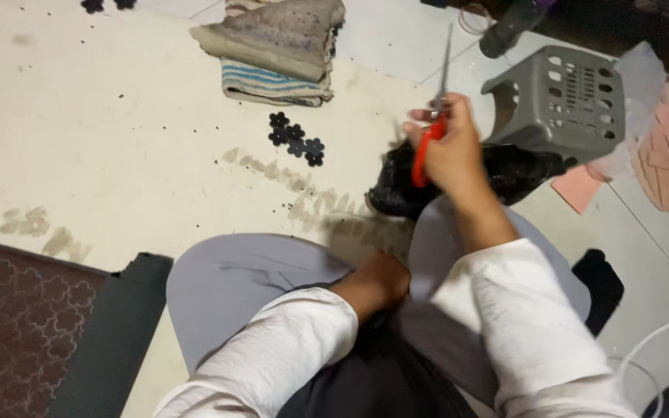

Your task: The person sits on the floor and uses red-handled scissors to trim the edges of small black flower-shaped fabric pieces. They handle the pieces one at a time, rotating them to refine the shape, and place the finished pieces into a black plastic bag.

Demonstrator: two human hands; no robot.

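Head view, looking down at a person seated on a pale tiled floor (118,155). The right hand (452,151) is raised above the knee, fingers closed through the red plastic handles of a pair of scissors (435,116), whose steel blades point up and away, close together. The left hand (381,280) rests low in the lap between the grey-trousered legs, fingers curled inward; whether it holds anything cannot be told. Both arms wear white sleeves.

Just beyond the right hand lies a crumpled black plastic bag (497,174), its contents hidden. Behind the bag stands a grey perforated plastic basket (563,97), tipped over with its opening downward; nothing shows inside it. To its right lie pink fabric pieces (663,166) under a translucent sheet.

On the floor left of the scissors sits a cluster of small black flower-shaped cut-outs (296,139), with tiny black specks scattered about. Farther off lies a folded stack of grey and striped cloths (276,50). A dark patterned mat (21,325) fills the lower left corner.
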